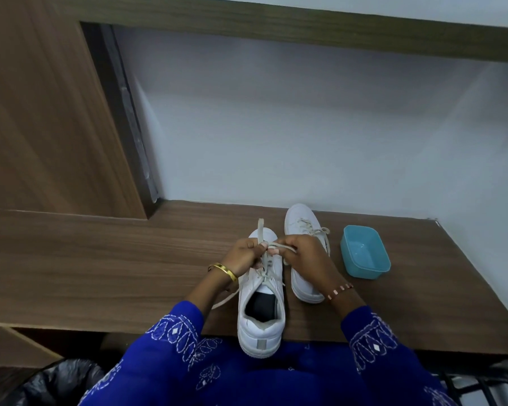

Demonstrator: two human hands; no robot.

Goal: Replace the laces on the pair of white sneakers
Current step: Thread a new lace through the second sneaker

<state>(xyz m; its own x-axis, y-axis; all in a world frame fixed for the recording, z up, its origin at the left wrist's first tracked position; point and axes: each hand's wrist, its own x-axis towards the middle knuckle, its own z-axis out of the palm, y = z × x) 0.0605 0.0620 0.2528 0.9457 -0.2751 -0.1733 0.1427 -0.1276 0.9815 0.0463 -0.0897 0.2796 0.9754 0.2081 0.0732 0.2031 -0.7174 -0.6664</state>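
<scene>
— Where is the shoe?
— The near white leather sneaker (261, 306) sits on the brown wooden shelf (100, 259), its heel sticking out past the near edge.
— And the hands?
— The left hand (244, 256) and right hand (302, 253) both pinch its pale flat lace (260, 230).
— What else?
— The other white sneaker (299, 221) is touching it at two o'clock. The small blue plastic tub (364, 253) sits at three o'clock, with bare wood around it.
</scene>
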